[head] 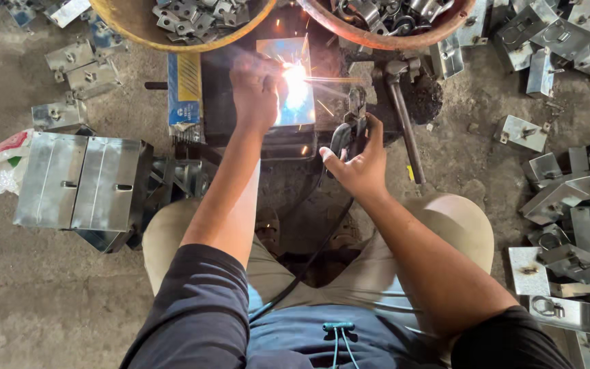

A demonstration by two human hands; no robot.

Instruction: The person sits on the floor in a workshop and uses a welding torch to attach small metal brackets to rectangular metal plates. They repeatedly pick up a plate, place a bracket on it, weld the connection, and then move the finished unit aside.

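Observation:
A folded sheet-metal box (288,82) lies on a dark work block (223,102) in front of me. My left hand (254,89) presses down on the box's left side. A bright welding arc with sparks (296,74) burns right beside its fingers. My right hand (356,164) grips a black electrode holder (347,131), whose rod reaches up toward the arc. A black cable (308,263) runs from the holder down between my knees.
Two round basins (131,31) (377,37) of small metal parts stand at the top. Finished metal boxes (80,179) are stacked at left, and several more (568,225) are heaped at right. A hammer (404,116) lies right of the block. A blue electrode packet (184,92) lies left.

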